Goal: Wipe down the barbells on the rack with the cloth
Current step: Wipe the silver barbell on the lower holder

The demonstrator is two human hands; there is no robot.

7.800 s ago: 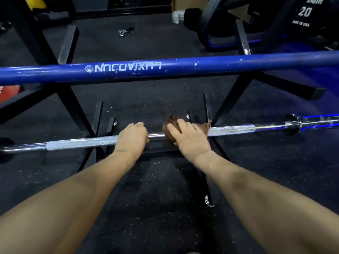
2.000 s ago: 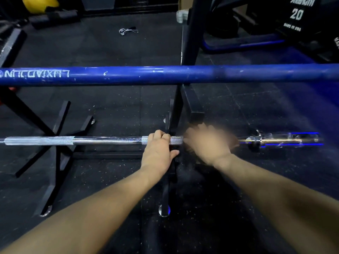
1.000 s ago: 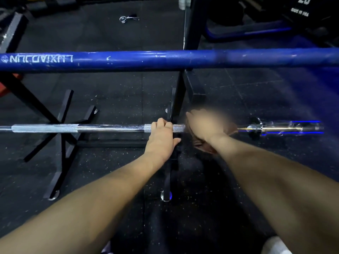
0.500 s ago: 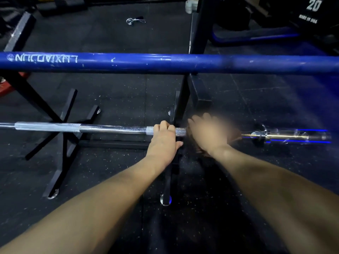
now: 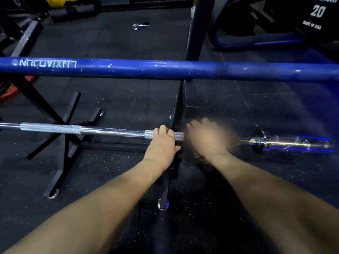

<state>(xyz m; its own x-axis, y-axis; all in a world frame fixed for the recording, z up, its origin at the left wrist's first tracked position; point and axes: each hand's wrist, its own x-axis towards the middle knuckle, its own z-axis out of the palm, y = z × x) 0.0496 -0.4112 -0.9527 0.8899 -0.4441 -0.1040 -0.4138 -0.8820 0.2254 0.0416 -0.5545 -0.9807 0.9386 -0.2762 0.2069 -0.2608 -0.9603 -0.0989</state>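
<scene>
Silver barbell: the silver barbell (image 5: 110, 130) lies level across the low black rack (image 5: 177, 110), running from the left edge of the view to its sleeve at the right.
Barbell sleeve: the sleeve (image 5: 286, 143) and its collar stand to the right of both hands, well clear of the rack upright.
Left hand: the left hand (image 5: 162, 146) sits on a knurled stretch of the shaft just left of the rack upright; its fingers (image 5: 163, 129) are curled over the top of the bar and grasp it, the thumb lying toward the near side.
Right hand: the right hand (image 5: 208, 139) is over the shaft just right of the upright, between the left hand and the sleeve. It is heavily blurred. The fingers reach over the far side of the bar; whether they are clenched round anything cannot be told.
Cloth: a dark brownish smear (image 5: 200, 158) shows under the right palm on the near side of the bar, likely the cloth; its outline is too blurred to confirm.
Blue barbell: the blue barbell (image 5: 165, 69) rests higher on the rack, beyond both hands, untouched, with white lettering near its left end.
Floor: dark speckled rubber floor (image 5: 113, 92); a spring collar clip (image 5: 141, 26) lies on it far beyond the rack.
Surroundings: a plate marked 20 (image 5: 316, 11) stands at the upper right.
</scene>
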